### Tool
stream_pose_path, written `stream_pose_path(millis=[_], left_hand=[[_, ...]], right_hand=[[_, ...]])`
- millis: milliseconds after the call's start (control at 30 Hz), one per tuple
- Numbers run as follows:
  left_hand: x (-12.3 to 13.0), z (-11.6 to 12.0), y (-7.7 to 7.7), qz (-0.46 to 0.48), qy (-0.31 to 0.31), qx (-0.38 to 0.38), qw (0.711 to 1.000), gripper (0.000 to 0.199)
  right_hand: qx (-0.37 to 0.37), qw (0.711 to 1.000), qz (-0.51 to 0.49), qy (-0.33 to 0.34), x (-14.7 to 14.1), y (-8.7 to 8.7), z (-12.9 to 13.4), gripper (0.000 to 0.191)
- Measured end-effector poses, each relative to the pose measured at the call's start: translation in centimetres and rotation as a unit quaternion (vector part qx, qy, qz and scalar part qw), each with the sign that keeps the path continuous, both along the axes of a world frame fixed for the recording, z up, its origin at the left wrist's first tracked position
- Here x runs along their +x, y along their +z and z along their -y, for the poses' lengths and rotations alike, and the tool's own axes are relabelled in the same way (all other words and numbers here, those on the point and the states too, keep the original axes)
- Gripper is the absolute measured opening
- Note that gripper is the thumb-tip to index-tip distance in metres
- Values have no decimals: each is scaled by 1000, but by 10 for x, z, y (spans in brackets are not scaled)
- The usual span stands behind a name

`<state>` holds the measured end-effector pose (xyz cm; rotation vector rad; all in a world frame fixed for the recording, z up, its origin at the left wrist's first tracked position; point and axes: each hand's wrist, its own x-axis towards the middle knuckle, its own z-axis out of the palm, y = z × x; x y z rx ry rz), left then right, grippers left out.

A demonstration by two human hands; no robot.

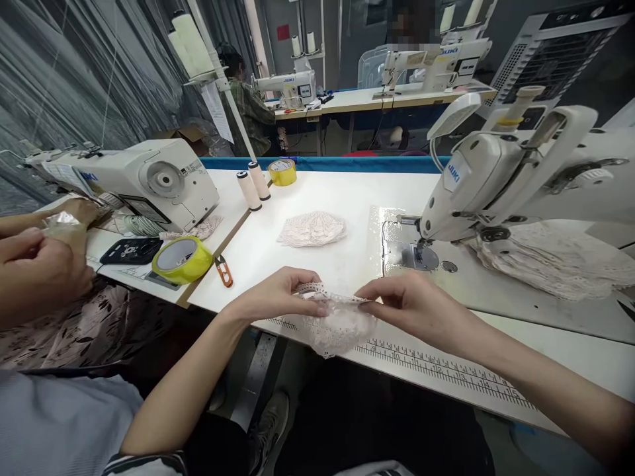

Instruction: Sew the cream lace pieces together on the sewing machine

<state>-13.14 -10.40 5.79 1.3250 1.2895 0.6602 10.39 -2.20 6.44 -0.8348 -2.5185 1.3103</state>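
Observation:
Between both hands, over the front edge of the table, hangs a pale lace piece [340,328] with a dotted band along its top. My left hand [285,294] pinches the band's left end, where it curls into a small loop. On the other end, my right hand [401,301] grips the band between thumb and fingers. A stack of similar ruffled lace [312,229] lies on the white tabletop just beyond. To the right stands a white sewing machine [461,178], its needle area close to my right hand.
Left of me are orange thread snips [223,271], a yellow tape roll [182,259], thread spools [249,190] and another tape roll [282,172]. A co-worker's hands [44,264] work beside a second sewing machine [163,178]. More lace [555,258] is piled under the right machine's arm.

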Motion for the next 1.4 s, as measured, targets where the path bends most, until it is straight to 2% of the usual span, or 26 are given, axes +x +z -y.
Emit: stream_pose_path(millis=[67, 233, 333, 400, 467, 533, 567, 633, 700, 833, 933, 1000, 1267, 1400], left_hand=[[-6, 2, 5, -45, -5, 4, 999, 27], [-28, 0, 14, -89, 30, -6, 996, 25], [-40, -14, 22, -82, 91, 28, 992, 23], [-48, -34, 31, -67, 157, 109, 979, 21], [-58, -60, 41, -61, 221, 204, 952, 17], [-67, -86, 47, -68, 256, 270, 926, 14], [-72, -97, 48, -91, 276, 326, 899, 13], [-78, -111, 40, -111, 273, 358, 886, 11], [-82, -114, 20, -116, 252, 335, 900, 12], [-81, -99, -31, -136, 227, 281, 922, 14], [-80, -92, -53, -141, 226, 261, 928, 12], [-80, -92, -57, -140, 226, 257, 929, 12], [-78, -89, -54, -155, 221, 252, 929, 15], [-77, -88, -56, -181, 199, 239, 933, 16]], right_hand=[[-39, 999, 24, -17, 0, 3, -1, 27], [-220, 975, -8, -38, -10, 6, -10, 31], [-245, 965, -66, -67, -27, 9, -26, 25], [-194, 972, -105, -74, -46, 14, -44, 19], [-85, 980, -143, -106, -68, 20, -67, 16], [25, 970, -202, -134, -89, 24, -90, 15], [72, 961, -224, -144, -98, 23, -100, 15], [102, 954, -233, -161, -109, 15, -116, 15], [110, 957, -215, -162, -112, -1, -122, 14], [117, 969, -163, -144, -101, -39, -117, 17], [121, 973, -138, -138, -95, -55, -112, 22], [129, 974, -127, -133, -94, -58, -111, 23], [177, 970, -117, -117, -87, -64, -109, 23], [207, 967, -102, -110, -88, -68, -111, 24]])
